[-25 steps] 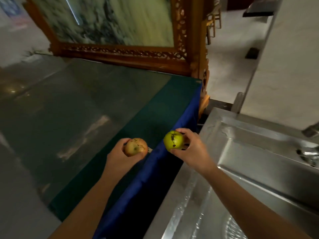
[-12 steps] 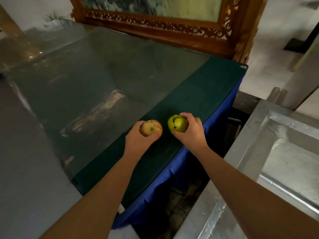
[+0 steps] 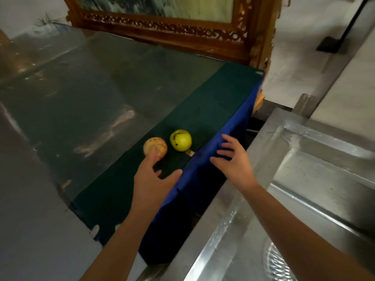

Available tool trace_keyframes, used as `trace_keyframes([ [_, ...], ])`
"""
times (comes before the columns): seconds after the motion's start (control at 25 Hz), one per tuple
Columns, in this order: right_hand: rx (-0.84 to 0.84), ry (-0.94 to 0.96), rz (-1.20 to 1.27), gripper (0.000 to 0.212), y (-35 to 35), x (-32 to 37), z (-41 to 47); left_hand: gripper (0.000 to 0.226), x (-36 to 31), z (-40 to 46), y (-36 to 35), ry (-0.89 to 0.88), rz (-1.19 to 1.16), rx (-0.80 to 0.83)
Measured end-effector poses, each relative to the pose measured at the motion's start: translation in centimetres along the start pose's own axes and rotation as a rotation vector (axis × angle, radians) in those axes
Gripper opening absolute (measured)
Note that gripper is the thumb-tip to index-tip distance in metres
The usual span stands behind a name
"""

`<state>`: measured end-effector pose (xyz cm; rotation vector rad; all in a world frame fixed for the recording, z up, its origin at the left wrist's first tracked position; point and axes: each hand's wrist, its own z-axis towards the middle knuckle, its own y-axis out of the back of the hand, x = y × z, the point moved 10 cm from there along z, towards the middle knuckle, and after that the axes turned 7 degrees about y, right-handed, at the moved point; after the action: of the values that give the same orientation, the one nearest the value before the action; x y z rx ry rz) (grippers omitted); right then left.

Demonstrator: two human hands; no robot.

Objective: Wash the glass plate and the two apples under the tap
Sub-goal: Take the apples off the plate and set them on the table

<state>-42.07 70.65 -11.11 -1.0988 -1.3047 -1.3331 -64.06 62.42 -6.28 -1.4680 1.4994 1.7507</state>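
Fingers (image 3: pixel 152 153) of the left hand (image 3: pixel 151 179) are spread wide and hold nothing; one fingertip lies over the near side of the reddish apple (image 3: pixel 155 147), and I cannot tell if it really presses on it. That apple sits on the dark green table (image 3: pixel 213 102), near its right edge. Just to the right of it, almost touching, sits the yellow-green apple (image 3: pixel 181 140), round with dark spots. A small pale scrap (image 3: pixel 190 152) lies on the table by that apple. Next comes the blue cloth (image 3: pixel 229 126) hanging down the side of the table. The right hand (image 3: pixel 233 161) floats over that cloth with its fingers fanned out and nothing in them. It is close to the yellow-green apple, which lies up and to the left of it. So each hand has its own apple in front of it: left hand for the reddish one, right hand for the yellow-green one. Farther right is the shiny metal sink (image 3: pixel 316 179), wet in places. At the bottom edge, down in the sink, a bit of the glass plate (image 3: pixel 278 264) shows. No tap shows here.
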Motion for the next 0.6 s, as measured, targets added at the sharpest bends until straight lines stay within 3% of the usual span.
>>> trace_keyframes([
  [0.08,-0.062,-0.032,0.043,0.055,4.5,-1.5,-3.0,0.072,-1.9,-4.5,-6.1,-0.061,-0.085,0.236],
  [0.24,-0.255,-0.228,0.058,0.043,16.0,-8.7,-11.8,0.046,-0.2,-12.6,-20.4,0.023,-0.01,0.651],
  [0.4,-0.416,-0.533,0.061,0.056,27.3,-19.3,-21.6,0.042,6.6,-17.4,-31.2,0.261,0.119,0.833],
  [0.6,-0.411,-0.767,-0.138,0.07,33.9,-29.7,-29.0,0.043,15.1,-19.2,-37.2,0.517,0.231,0.822],
])
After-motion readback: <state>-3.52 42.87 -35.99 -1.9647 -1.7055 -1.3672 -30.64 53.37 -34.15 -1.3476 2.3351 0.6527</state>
